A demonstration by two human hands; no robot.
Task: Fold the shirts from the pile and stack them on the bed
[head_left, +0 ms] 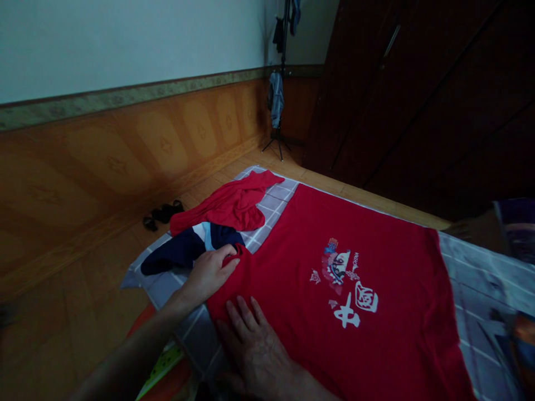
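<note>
Your left hand (pixel 208 274) is closed on a small gathered fold at the upper-left edge of the red T-shirt (pixel 292 267), its fingers curled over the cloth, while your right hand (pixel 254 356) lies open and flat on the shirt's lower-left part with the fingers spread. The T-shirt is spread out on a grey checked sheet (pixel 276 207), with its white and coloured print (pixel 345 281) facing up. Just beyond your left hand, a crumpled red garment (pixel 223 206) lies partly over a navy and light-blue garment (pixel 184 250), both on the sheet and right beside the T-shirt. Below your left forearm, an orange and green item (pixel 161 362) pokes out past the sheet, too dark and cut off to identify. Off the sheet's far-left side, a pair of black sandals (pixel 163 213) sits on the tiled floor (pixel 267 161) by the wood-patterned wall panelling (pixel 125 159). Farther off, a grey garment (pixel 276 100) hangs on a tripod clothes stand (pixel 278 142) in the corner, next to a dark wooden wardrobe (pixel 418 94)
</note>
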